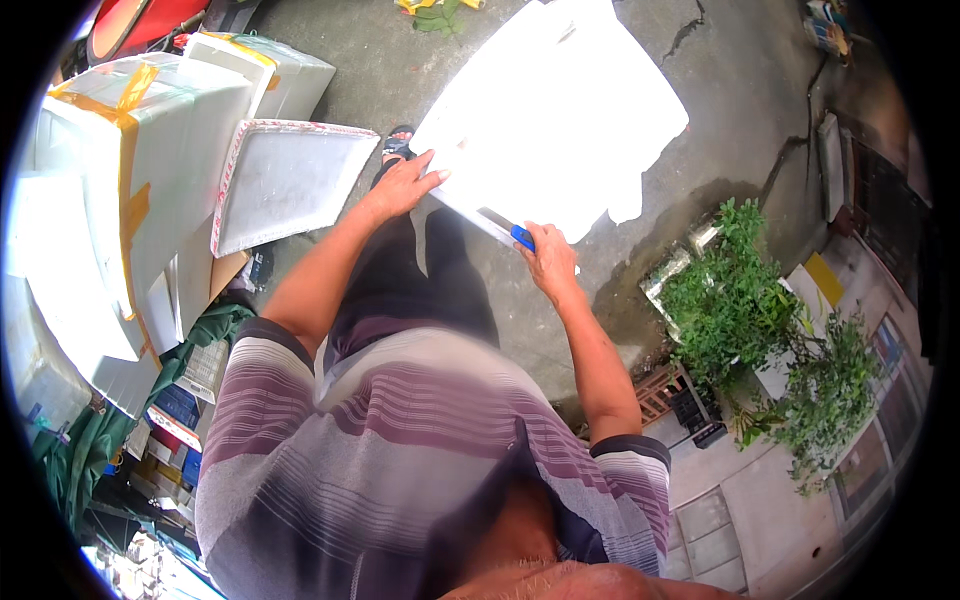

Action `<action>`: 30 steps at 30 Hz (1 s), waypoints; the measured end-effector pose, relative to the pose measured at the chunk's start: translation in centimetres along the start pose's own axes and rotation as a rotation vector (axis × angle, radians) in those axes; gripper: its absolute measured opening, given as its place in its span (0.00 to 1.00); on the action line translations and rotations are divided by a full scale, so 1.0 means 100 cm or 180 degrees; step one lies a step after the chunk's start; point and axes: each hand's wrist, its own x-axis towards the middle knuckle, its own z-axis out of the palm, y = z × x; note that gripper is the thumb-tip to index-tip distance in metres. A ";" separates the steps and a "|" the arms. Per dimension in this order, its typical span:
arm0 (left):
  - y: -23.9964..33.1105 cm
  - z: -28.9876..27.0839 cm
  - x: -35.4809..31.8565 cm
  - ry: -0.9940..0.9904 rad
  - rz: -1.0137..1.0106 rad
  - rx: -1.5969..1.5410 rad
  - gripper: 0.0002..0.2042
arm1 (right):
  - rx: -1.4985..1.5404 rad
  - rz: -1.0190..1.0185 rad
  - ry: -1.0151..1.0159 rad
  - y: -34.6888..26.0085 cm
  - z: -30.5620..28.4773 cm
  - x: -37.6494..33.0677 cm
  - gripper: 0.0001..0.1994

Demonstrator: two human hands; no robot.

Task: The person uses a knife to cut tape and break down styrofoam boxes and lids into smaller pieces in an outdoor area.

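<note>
We press our left hand (400, 185) flat on the white foam box (550, 110); our right hand (545, 262), just beside its near edge, has its grip closed around a blue-handled utility knife (508, 230).

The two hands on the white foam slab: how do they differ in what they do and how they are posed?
The left hand lies open and flat on the white foam slab, fingers spread, holding nothing. The right hand is closed around a blue-handled cutter at the slab's near edge. Both are bare and touch the same slab.

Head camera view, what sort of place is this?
Probably an outdoor yard or pavement beside a shop: cracked grey concrete ground, stacked white foam boxes bound with yellow tape, and leafy green potted plants.
</note>
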 end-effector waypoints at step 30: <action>-0.023 0.026 0.033 0.0208 0.0080 0.0387 0.34 | -0.0281 0.1124 0.0042 0.002 0.031 0.029 0.17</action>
